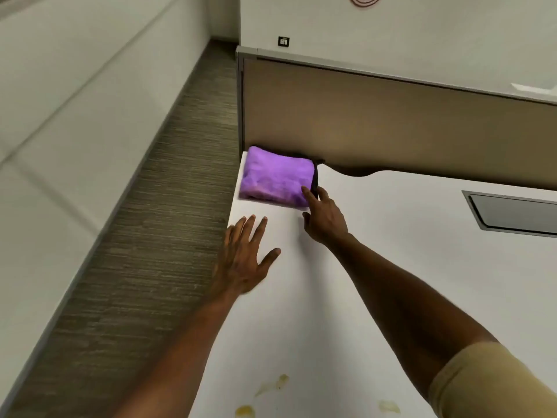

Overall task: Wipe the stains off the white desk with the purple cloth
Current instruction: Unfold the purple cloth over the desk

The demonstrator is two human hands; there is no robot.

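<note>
A folded purple cloth (272,178) lies at the far left corner of the white desk (407,267), against the partition. My right hand (324,220) reaches its near right corner, fingertips touching the cloth's edge, with no grip visible. Flat on the desk near its left edge rests my left hand (245,256), fingers spread. Yellowish stains (281,383) mark the desk close to me, between my forearms, with another stain (388,406) under my right arm.
A brown partition panel (391,122) runs along the desk's far side. A grey recessed cable hatch (512,214) sits in the desk at the right. Left of the desk's edge the carpeted floor (150,236) drops away beside a white wall.
</note>
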